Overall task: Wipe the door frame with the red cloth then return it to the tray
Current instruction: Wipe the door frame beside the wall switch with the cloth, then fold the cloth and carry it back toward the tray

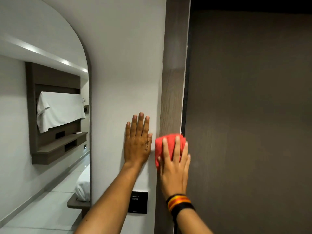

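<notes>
A wood-grain door frame [173,81] runs vertically down the middle of the view, between a white wall and a dark brown door. My right hand [174,169] presses a folded red cloth [160,146] flat against the frame at about waist height, fingers spread over the cloth. The cloth shows above and to the left of the fingers. My left hand [137,142] lies flat on the white wall just left of the frame, fingers apart, holding nothing. No tray is in view.
The dark door [244,115] fills the right side. A black switch plate [137,202] sits on the white wall [125,65] below my left hand. An arched mirror [42,115] at left reflects a wall unit, a white sheet and bedding.
</notes>
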Motion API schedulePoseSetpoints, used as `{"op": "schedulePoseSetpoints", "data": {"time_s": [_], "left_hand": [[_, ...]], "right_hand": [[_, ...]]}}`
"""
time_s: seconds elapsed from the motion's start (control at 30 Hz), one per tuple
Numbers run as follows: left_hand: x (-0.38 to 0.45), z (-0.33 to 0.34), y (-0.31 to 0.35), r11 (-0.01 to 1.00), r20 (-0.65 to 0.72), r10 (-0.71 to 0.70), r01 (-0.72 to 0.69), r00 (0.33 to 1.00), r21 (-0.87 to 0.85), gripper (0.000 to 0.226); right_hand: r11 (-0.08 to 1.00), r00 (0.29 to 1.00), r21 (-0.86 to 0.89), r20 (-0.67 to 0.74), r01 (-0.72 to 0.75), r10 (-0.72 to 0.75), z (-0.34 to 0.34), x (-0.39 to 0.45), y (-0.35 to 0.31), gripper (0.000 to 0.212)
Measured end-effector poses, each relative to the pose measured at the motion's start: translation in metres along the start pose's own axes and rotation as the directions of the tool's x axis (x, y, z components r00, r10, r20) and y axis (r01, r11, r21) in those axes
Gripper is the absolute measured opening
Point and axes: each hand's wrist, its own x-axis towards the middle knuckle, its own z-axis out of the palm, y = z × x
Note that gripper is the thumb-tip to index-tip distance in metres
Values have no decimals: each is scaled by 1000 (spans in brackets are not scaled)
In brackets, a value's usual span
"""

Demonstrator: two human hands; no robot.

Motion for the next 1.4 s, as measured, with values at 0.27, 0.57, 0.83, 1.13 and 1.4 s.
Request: {"op": "schedulePoseSetpoints", "data": {"time_s": [0.27,0.57,0.83,1.13,1.4], "left_hand": [[-3,-29,-3,998,145,56,-51,988,-40,66],[-112,-67,4,935,139,176,-121,975,-333,55],[-180,-89,56,689,433,-45,342,900,-639,58],[-150,-92,227,265,726,67,689,684,-674,23],[-201,-102,427,136,778,261,776,572,-616,18]], "right_hand": [[981,946,96,294,-169,135,26,-116,16,97],[644,712,315,408,-697,571,6,-105,35,96],[501,738,553,392,-666,549,-31,-109,57,39],[209,686,722,464,-659,560,-133,-108,180,26],[234,548,615,391,-753,739,-259,-195,339,14]]}}
